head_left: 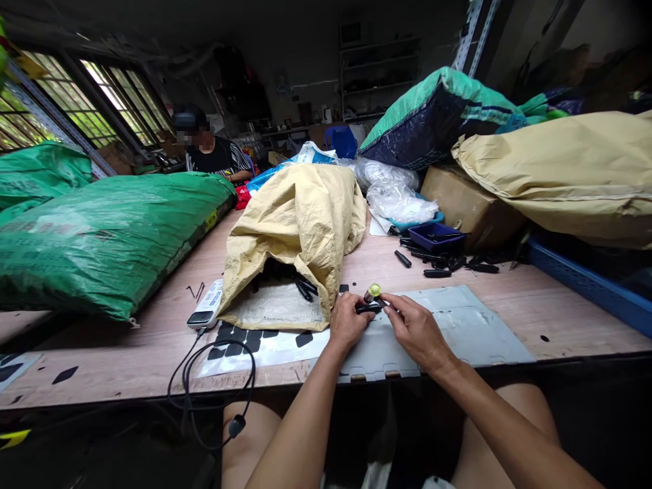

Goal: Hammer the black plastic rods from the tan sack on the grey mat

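Observation:
My left hand is closed on a black pen-like piece, which points to the right from its fingertips. Opposite it, my right hand is closed in a pinch close to the piece's end; what its fingertips grip is too small to make out. A small dark cylinder with a yellow-green round end stands out just above the fingers, and I cannot tell which hand bears it. Both hands are over a grey sheet on the table. Left of them lies an open beige sack with several black pieces at its mouth.
Loose black pieces lie around a dark blue tray. A blue basket stands at right. A green sack fills the left side, near a white device with a cable. Another person sits across the table.

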A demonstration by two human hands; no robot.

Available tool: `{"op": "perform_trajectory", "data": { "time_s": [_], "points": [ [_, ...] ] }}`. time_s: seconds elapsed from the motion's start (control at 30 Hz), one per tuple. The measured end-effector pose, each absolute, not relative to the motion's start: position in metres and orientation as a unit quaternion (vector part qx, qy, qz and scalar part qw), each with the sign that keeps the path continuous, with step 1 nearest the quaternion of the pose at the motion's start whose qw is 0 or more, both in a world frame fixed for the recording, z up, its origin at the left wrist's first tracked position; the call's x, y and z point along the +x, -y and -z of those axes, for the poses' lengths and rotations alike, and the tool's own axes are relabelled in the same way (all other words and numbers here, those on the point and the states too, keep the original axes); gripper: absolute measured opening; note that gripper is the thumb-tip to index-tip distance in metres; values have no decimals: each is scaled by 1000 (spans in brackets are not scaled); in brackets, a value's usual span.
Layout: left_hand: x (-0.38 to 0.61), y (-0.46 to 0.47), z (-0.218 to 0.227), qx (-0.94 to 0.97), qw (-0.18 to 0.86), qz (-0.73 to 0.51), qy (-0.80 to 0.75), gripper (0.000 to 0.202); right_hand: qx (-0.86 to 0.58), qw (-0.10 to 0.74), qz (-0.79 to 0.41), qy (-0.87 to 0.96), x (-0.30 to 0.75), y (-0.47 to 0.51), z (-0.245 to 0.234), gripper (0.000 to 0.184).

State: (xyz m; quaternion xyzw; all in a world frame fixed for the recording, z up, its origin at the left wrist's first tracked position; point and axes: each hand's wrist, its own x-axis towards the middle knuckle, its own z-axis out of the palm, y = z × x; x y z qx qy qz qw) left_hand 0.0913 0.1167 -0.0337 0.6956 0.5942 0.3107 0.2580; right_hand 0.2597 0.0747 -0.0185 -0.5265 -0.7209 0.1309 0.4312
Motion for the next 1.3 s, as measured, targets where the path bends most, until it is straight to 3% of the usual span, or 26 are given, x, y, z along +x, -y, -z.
{"op": "perform_trajectory", "data": {
  "time_s": [0.23,0.73,1.0,1.3],
  "points": [
    [93,-115,30,693,263,-301,-600,15,-551,338,-81,758,254,-71,11,35],
    [90,-116,36,704,254,-326,-578,16,-641,337,-36,688,279,-93,0,35],
    [88,-115,35,713,257,-319,-569,19,-696,196,28,690,286,-122,28,30],
    [86,-115,37,721,264,-322,-555,9,-694,185,97,689,281,-121,41,29]
  ]
}}
